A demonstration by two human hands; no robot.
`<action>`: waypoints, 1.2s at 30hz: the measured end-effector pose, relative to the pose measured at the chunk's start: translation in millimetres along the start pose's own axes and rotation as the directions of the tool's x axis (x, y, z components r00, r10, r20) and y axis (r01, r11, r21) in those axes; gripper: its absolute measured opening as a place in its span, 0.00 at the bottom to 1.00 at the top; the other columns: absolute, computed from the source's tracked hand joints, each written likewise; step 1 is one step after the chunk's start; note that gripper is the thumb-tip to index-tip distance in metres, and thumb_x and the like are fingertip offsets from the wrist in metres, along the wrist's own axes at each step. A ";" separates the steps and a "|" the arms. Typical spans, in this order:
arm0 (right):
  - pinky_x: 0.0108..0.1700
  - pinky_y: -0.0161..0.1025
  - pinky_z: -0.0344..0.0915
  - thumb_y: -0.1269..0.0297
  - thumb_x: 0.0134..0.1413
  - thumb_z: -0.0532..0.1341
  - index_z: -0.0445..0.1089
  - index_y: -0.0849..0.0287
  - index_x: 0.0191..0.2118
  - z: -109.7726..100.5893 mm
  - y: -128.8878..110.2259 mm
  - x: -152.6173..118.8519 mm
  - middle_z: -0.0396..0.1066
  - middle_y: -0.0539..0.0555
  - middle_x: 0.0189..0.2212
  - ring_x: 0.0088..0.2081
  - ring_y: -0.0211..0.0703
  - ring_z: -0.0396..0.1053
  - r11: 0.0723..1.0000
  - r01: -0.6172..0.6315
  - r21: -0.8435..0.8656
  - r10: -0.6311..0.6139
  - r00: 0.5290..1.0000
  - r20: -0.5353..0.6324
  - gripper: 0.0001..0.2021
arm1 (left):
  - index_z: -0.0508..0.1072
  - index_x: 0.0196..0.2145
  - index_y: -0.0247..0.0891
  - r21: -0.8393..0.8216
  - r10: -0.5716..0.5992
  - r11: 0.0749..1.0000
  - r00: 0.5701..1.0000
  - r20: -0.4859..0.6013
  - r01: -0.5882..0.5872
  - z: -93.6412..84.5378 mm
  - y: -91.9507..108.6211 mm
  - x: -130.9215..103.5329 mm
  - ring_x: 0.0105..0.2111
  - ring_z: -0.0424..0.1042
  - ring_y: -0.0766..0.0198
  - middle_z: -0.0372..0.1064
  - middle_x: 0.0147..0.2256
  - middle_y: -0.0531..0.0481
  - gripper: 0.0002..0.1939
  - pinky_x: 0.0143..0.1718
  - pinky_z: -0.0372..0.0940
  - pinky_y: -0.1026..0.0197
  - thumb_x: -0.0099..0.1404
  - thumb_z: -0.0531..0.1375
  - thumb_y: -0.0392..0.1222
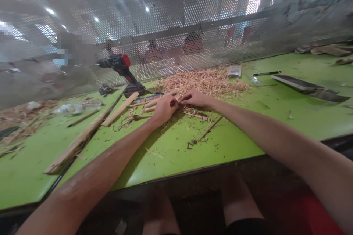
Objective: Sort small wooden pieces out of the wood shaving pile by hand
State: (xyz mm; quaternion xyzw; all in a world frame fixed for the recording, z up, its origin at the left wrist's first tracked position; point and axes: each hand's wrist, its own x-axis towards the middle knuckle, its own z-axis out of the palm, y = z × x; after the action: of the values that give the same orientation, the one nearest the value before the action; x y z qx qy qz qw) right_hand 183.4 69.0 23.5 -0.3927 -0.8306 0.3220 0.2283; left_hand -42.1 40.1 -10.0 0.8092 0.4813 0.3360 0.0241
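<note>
My left hand (pixel 166 108) and my right hand (pixel 196 99) come together over the green table (pixel 220 147), fingers pinched close to each other. Whatever lies between their fingertips is too small and hidden to make out. Just behind them rises a heap of wood shavings (pixel 206 80). Thin wooden strips (pixel 194 115) lie on the table right below my hands. Left of my left hand are more sticks and a blue pencil-like rod (pixel 147 98). A short round stick (pixel 210 127) rests in front of my right hand.
A cordless drill (pixel 122 71) stands at the back left. Long wooden slats (pixel 79 141) lie along a table seam, near a crumpled clear plastic wrapper (pixel 78 106). At right are a pen (pixel 267 73) and a phone-like tablet (pixel 296 83). A perforated metal screen (pixel 176 36) borders the back.
</note>
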 end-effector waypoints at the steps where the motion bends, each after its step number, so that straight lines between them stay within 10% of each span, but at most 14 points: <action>1: 0.45 0.38 0.64 0.62 0.65 0.72 0.91 0.66 0.49 -0.1 0.1 0.1 0.86 0.60 0.40 0.39 0.44 0.72 1.000 -0.002 0.001 0.002 1.000 0.002 0.15 | 0.80 0.33 0.40 0.006 0.003 1.000 1.000 -0.005 -0.003 -0.1 0.4 0.1 0.40 0.80 0.51 0.83 0.36 0.44 0.05 0.47 0.73 0.52 0.67 0.64 0.34; 36: 0.46 0.38 0.66 0.63 0.64 0.71 0.91 0.65 0.48 0.1 2.8 1.7 0.87 0.60 0.40 0.40 0.45 0.73 0.999 0.027 0.026 -0.028 1.000 0.014 0.14 | 0.82 0.34 0.38 -0.011 -0.016 1.000 0.999 0.050 0.017 -3.7 3.8 1.8 0.40 0.80 0.50 0.83 0.36 0.44 0.05 0.47 0.72 0.52 0.67 0.66 0.33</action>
State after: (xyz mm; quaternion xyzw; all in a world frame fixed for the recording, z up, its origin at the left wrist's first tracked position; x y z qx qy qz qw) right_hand 183.8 71.7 21.7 -0.3760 -0.8333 0.3323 0.2319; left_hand -40.7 38.4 -4.8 0.8131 0.4853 0.3185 0.0435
